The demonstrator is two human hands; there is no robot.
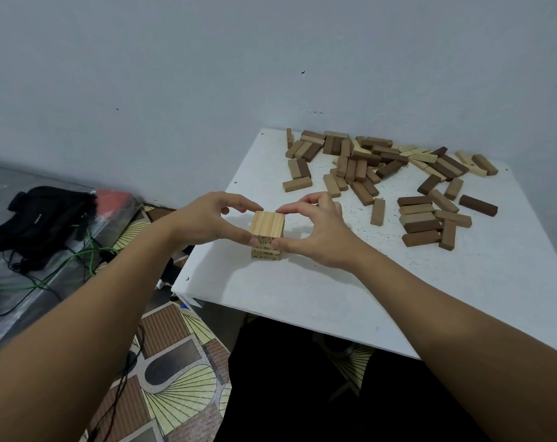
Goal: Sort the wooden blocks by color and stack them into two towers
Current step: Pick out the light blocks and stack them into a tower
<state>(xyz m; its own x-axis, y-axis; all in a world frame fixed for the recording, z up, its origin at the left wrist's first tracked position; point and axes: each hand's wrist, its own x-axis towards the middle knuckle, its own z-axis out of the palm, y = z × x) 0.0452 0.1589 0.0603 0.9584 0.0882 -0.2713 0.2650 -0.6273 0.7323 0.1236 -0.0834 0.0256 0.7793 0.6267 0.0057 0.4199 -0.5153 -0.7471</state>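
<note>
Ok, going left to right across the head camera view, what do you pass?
Black bag → green cable → left hand → light tower → right hand → loose pile of blocks, all past the hands on the white table.

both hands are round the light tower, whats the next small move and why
Probably let go and reach for another light block. The left hand and right hand pinch the light tower, whose top layer looks square and full, while the loose pile is unsorted.
</note>
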